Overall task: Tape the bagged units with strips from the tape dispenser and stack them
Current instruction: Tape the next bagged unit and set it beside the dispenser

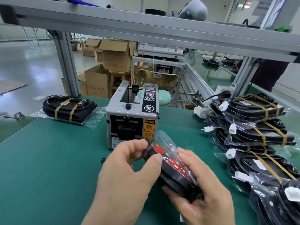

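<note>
Presently the bagged unit (170, 166) is gripped by both hands above the near middle of the table (48, 159). The left hand (129, 169) is curled round its far end with the thumb pressed on the upper face, and the right hand (203, 197) is wrapped round its near end, the loose clear bag bunched between them. Its long axis is seen to run from far-left to near-right, so the far end is pointed at the tape dispenser (129, 111), which stands just beyond it toward the far edge. The outlet (124, 129) is turned toward the person and lies just past the left hand, which is judged the nearer one for taking a strip; whether a strip waits there cannot be told. No tape is seen on the held unit. Taped units (263, 132) are piled along the right edge, and a single taped unit (69, 108) lies near the far left corner. The surface is covered by a green mat. An aluminium frame (146, 28) is carried overhead, and cardboard boxes (113, 57) are stacked beyond on a glossy floor.
</note>
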Demonstrator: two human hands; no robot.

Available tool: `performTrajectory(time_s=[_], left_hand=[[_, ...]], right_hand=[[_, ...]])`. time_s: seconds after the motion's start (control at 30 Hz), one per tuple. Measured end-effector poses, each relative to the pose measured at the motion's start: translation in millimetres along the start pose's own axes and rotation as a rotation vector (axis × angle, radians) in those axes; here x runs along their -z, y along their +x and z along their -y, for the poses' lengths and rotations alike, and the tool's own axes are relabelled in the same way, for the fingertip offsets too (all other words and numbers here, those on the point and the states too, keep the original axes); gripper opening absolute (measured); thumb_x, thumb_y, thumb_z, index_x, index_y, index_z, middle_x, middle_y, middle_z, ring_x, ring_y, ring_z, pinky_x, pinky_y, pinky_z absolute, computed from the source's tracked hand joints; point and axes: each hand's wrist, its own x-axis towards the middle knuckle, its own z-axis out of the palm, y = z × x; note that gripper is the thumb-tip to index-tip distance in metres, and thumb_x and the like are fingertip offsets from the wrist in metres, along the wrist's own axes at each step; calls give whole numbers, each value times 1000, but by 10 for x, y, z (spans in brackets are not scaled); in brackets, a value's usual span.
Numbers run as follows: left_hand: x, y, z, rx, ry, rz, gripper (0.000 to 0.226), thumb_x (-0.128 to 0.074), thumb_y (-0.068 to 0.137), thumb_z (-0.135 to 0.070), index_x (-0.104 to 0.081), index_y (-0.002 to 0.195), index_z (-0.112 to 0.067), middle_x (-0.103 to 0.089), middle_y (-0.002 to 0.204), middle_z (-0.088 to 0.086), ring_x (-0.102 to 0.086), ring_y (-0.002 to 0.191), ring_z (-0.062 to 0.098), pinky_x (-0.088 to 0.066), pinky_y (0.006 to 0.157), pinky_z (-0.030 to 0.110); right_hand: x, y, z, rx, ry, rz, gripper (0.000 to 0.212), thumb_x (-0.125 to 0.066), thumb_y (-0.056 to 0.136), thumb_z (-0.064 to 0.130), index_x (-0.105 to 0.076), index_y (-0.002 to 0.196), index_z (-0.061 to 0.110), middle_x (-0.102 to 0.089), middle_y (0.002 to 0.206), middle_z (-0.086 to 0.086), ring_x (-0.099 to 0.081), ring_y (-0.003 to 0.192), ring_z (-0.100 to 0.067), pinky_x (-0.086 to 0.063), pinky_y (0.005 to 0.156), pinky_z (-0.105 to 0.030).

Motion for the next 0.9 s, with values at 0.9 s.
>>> performTrajectory(time_s=[0.9], left_hand=[[53,178,86,-286,396,318,71,-77,44,-54,-54,110,-55,-52,122,-26,-51,120,-3,-44,97,24]], right_hand=[[82,120,-27,-147,85,254,92,-79,58,39,-37,141,36,-54,133,12,-56,119,-9,-49,94,-25]])
